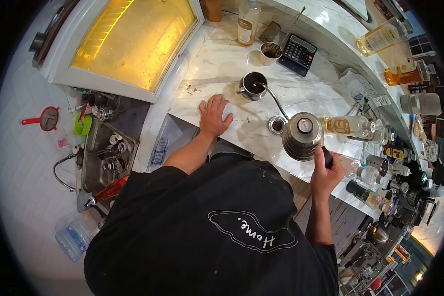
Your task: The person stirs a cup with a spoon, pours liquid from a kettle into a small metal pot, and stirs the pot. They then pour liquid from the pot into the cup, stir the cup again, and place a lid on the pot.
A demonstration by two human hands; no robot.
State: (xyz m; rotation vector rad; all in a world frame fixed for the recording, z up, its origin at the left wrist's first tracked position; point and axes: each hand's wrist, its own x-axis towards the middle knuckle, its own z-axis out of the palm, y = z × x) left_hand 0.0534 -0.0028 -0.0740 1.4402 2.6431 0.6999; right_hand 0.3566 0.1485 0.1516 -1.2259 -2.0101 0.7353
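My right hand (326,171) is wrapped round the black handle of a metal gooseneck kettle (301,140). The kettle's thin spout reaches over a metal cup (253,86), which has dark contents and a side handle. Whether water flows from the spout is too small to tell. My left hand (214,116) lies on the marble counter (197,74) near its front edge, fingers spread, holding nothing. Between cup and kettle stands a small round metal container (277,125). A paper cup (270,53) with dark contents stands behind the metal cup.
A black calculator (298,54) and a labelled bottle (248,23) are at the back. Several bottles, one labelled (344,126), stand right of the kettle. A glass display case (133,44) is at the upper left, above a sink (91,170) with dishes.
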